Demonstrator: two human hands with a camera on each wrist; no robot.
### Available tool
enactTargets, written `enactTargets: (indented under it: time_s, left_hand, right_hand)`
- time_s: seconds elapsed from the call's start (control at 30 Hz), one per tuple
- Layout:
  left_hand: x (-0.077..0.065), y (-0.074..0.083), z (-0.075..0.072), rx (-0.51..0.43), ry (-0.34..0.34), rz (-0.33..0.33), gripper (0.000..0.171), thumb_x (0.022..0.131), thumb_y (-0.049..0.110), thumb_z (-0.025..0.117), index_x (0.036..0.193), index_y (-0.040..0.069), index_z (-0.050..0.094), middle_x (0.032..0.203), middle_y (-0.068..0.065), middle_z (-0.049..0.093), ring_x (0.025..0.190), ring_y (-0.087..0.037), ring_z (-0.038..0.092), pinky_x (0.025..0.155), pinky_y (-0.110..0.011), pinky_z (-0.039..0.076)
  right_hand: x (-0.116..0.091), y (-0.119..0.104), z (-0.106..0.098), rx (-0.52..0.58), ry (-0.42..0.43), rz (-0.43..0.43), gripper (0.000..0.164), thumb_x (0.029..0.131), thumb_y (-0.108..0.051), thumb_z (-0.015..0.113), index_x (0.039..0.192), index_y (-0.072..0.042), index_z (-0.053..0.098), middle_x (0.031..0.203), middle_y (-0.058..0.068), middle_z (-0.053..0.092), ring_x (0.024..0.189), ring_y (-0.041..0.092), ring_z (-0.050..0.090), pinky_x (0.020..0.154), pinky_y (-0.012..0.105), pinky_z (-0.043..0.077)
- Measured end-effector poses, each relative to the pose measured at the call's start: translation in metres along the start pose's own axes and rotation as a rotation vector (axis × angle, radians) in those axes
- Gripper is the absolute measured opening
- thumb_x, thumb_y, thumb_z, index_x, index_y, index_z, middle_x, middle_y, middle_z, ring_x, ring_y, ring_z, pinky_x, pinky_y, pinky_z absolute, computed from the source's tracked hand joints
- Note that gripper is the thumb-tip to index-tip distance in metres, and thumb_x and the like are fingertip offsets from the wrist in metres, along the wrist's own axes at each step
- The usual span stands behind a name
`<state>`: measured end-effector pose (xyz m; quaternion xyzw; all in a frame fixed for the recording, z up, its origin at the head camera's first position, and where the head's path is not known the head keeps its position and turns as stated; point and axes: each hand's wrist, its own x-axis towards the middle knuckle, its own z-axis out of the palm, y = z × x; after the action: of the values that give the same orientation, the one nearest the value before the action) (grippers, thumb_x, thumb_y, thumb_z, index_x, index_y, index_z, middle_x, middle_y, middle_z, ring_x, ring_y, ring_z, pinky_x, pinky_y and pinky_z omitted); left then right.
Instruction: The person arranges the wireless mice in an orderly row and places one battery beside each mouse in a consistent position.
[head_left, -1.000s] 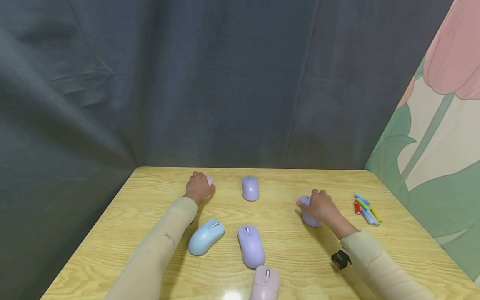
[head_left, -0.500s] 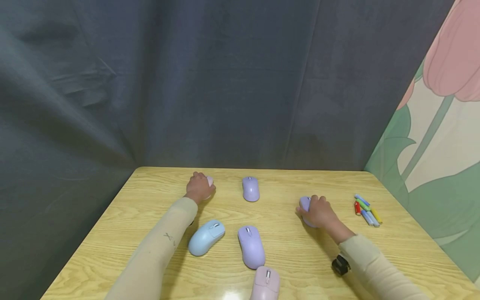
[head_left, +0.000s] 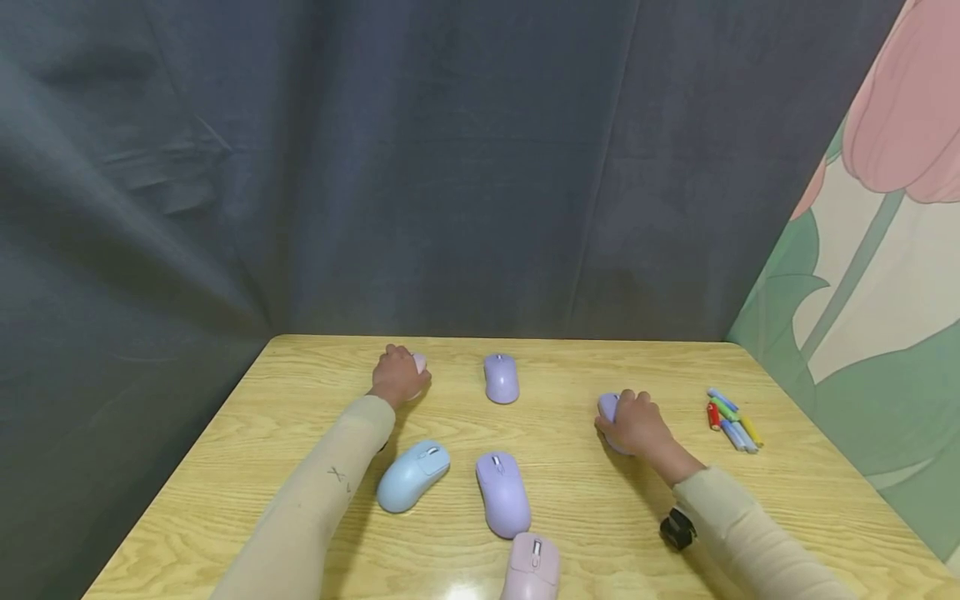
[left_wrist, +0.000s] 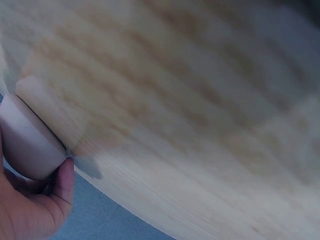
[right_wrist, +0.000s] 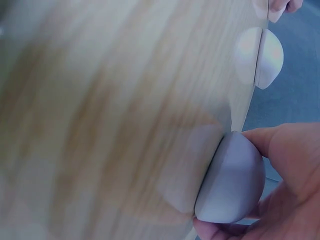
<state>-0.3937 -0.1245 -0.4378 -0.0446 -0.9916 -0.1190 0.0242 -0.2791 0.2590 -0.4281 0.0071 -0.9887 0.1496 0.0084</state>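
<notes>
At the back left of the table, my left hand (head_left: 401, 373) grips a pink computer mouse (head_left: 419, 363) from above, covering most of it. The left wrist view shows that mouse (left_wrist: 30, 135) flat on the wood, thumb at its side. Farther right, my right hand (head_left: 637, 423) holds a purple mouse (head_left: 608, 405) by its sides; only its front shows in the head view. Seen from the right wrist, this mouse (right_wrist: 232, 180) has its base down at the tabletop, with fingers on both sides.
Between the hands stands another purple mouse (head_left: 501, 378). Nearer are a blue mouse (head_left: 412, 476), a third purple mouse (head_left: 503, 495) and a pink mouse (head_left: 531, 567) close to its rear end. Several small coloured batteries or sticks (head_left: 735, 421) lie right of my right hand.
My right hand has sunk slightly and its fingers now lie lower over the purple mouse, which has turned a little. The left hand and the other mice stay where they were.
</notes>
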Motion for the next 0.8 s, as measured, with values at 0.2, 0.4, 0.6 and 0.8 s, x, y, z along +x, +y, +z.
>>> enactTargets:
  time_s: [0.2,0.4,0.6,0.8]
  left_hand:
    - [0.003,-0.001,0.003,-0.001,-0.003,-0.004,0.066,0.093,0.040,0.056,0.126,-0.016,0.044,0.105,-0.024,0.045,0.095,-0.035,0.055,0.075,-0.045,0.052]
    - [0.003,-0.001,0.003,-0.009,0.000,-0.002,0.065,0.093,0.039,0.056,0.125,-0.016,0.044,0.104,-0.024,0.046,0.094,-0.035,0.055,0.074,-0.045,0.053]
    - [0.002,0.000,0.001,-0.011,0.011,-0.004,0.065,0.091,0.039,0.057,0.124,-0.016,0.045,0.103,-0.024,0.046,0.094,-0.036,0.055,0.074,-0.045,0.053]
    - [0.002,-0.001,0.002,0.002,0.016,0.002,0.064,0.091,0.039,0.057,0.122,-0.016,0.046,0.102,-0.024,0.046,0.092,-0.035,0.055,0.073,-0.044,0.053]
  right_hand:
    - [0.002,0.001,0.001,0.002,0.005,0.007,0.064,0.091,-0.026,0.062,0.115,0.027,0.036,0.097,0.037,0.042,0.087,0.047,0.050,0.069,0.052,0.048]
    - [0.004,-0.002,-0.004,0.008,0.022,0.002,0.065,0.091,-0.027,0.063,0.116,0.027,0.036,0.099,0.037,0.042,0.087,0.047,0.050,0.070,0.053,0.048]
    - [0.008,-0.005,-0.011,0.035,0.052,-0.020,0.061,0.092,-0.026,0.059,0.115,0.026,0.038,0.098,0.036,0.043,0.086,0.046,0.050,0.069,0.053,0.047]
    - [0.016,-0.008,-0.015,0.043,0.095,-0.046,0.057,0.091,-0.026,0.059,0.111,0.024,0.041,0.094,0.034,0.044,0.084,0.045,0.049,0.069,0.053,0.046]
